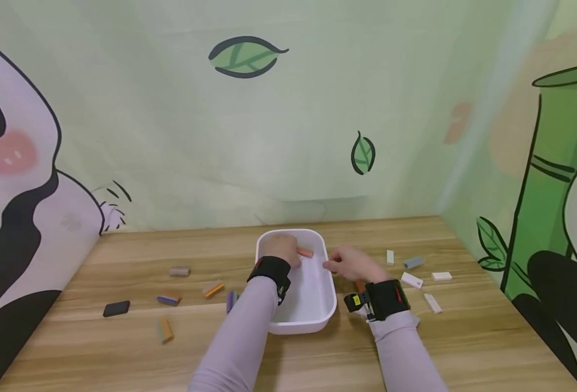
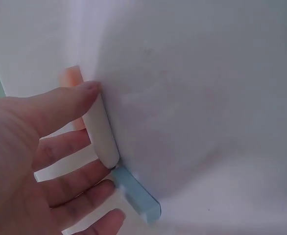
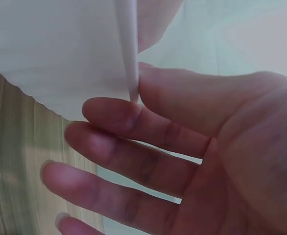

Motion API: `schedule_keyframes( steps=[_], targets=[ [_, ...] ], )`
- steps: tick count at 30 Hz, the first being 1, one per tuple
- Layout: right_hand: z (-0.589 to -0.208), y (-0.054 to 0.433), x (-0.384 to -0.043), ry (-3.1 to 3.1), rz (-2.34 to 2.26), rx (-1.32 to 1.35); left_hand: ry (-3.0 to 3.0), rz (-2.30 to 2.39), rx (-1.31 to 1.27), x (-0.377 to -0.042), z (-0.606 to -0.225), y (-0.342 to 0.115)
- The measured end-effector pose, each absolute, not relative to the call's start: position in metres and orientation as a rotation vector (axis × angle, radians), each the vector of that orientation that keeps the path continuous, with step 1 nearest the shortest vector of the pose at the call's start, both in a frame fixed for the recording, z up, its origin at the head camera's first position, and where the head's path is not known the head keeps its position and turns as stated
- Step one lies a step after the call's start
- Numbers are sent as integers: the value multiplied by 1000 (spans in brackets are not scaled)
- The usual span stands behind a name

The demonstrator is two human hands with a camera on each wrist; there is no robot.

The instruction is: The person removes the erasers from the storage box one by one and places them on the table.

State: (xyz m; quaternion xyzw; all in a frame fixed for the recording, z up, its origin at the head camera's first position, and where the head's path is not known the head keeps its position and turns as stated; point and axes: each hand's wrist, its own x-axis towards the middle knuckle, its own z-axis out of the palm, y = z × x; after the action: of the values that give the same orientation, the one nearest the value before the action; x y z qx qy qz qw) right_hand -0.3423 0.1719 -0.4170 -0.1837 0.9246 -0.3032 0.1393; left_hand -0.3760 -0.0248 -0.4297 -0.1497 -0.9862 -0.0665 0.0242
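A white plastic bin (image 1: 298,327) stands on the wooden table between both hands. My left hand (image 1: 282,249) reaches down inside its far end. In the left wrist view, the thumb and fingers pinch a white block (image 2: 103,132) with a rounded end. Behind that block shows an orange block (image 2: 74,76), partly covered by the thumb. A light blue block (image 2: 137,193) lies just past the white one's lower end, near the fingertips. On the bin's right side, my right hand (image 1: 354,263) pinches the rim between thumb and index finger, its other fingers extended along the outer wall.
Left of the bin lie a black block (image 1: 116,308), a brownish block (image 1: 179,271), a purple block (image 1: 230,302) and several two-coloured ones. To the right are several white blocks (image 1: 412,280) and a grey-blue block (image 1: 413,262). A printed curtain (image 1: 308,136) hangs behind the table.
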Motion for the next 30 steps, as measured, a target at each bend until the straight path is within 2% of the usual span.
schedule_keyframes(
  steps=[9,19,30],
  targets=[
    [-418,171,-341,2683,-871,-547,-2973,-157,-479,-378,-429,-33],
    [-419,174,-342,2667,-875,-519,-3058,-562,-529,-381,-404,-52],
    [-418,171,-342,2673,-846,-518,-2957,-714,-520,-345,-374,-105]
  ],
)
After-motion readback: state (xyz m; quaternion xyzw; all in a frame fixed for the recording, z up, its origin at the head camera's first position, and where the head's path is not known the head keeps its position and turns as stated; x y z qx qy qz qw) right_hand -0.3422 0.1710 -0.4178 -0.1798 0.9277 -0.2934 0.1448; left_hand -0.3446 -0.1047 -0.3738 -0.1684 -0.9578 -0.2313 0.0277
